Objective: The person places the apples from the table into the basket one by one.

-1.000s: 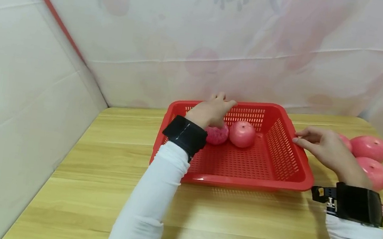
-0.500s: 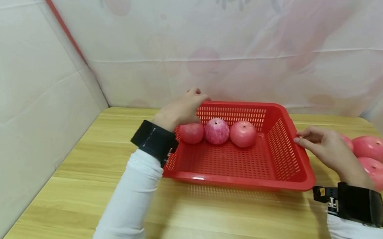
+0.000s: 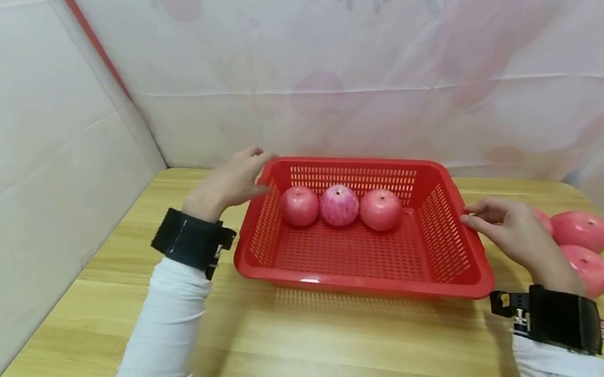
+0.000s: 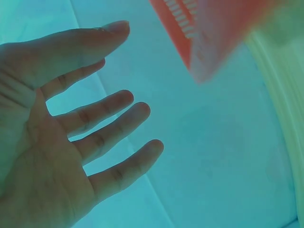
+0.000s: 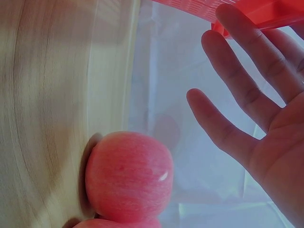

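My left hand (image 3: 232,181) is just outside the left end of a red plastic basket (image 3: 347,281). In the left wrist view that hand (image 4: 80,118) holds nothing, its fingers spread and fairly straight, apart from the basket corner (image 4: 206,52). Three apples sit in a row inside the basket: a red one (image 3: 300,206), a pink-purple streaked one (image 3: 339,206) and another red one (image 3: 382,209). At the basket's right rim, my right hand (image 3: 519,237) touches with thumb and fingertips. The right wrist view has its fingers extended by the rim, the thumb hidden or cut off.
Several red apples (image 3: 582,230) lie on the wooden table (image 3: 360,359) beside the right hand, one partly hidden behind it. One apple (image 5: 129,176) fills the lower right wrist view. A white printed cloth (image 3: 295,56) walls the back, with a pale panel (image 3: 31,136) at left.
My left hand has moved left, from over the apples in the basket to outside its left end, uncovering the apples. The right hand and the basket have stayed in place.
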A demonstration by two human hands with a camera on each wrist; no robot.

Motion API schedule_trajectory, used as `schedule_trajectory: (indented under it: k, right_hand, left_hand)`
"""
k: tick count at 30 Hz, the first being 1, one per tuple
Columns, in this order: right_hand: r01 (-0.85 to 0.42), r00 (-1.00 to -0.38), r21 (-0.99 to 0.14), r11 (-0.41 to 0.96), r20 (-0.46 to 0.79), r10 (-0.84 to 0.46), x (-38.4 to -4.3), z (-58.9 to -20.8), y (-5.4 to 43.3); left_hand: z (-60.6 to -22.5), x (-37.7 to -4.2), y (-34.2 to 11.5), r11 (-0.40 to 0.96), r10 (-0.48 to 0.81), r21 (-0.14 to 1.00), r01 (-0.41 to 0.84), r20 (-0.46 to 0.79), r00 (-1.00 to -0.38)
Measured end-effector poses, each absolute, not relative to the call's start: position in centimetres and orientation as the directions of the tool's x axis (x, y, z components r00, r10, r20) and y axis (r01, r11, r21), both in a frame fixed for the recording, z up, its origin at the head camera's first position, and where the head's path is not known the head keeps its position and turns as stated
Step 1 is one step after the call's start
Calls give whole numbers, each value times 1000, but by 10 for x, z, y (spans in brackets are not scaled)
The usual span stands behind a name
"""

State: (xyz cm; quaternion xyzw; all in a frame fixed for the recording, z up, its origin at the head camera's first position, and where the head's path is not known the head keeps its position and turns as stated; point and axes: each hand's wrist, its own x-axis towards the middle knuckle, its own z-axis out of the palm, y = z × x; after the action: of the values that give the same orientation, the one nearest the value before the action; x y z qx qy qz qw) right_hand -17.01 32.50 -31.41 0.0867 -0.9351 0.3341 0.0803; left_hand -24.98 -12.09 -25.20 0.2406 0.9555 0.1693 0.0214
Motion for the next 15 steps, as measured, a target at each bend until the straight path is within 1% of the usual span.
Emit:
schedule_trajectory:
  k: [4,7,11,15]
  right_hand:
    - [-209,-974,-612,763,197,-109,-171,-314,325]
    - [-206,-975,-608,767,197,-106,-171,-314,327]
    - [-217,-972,-611,761,205,-112,-171,-316,327]
    - [-222,-971,-618,755,207,-116,-171,-317,327]
  left_hand:
    - [-255,-245,-135,834,462,305,459,69,-884]
    - [-261,-243,-142,819,488,300,489,84,-869]
    - [-271,-239,-151,795,516,325,512,82,-853]
    - [-284,-234,-157,782,504,386,490,73,-861]
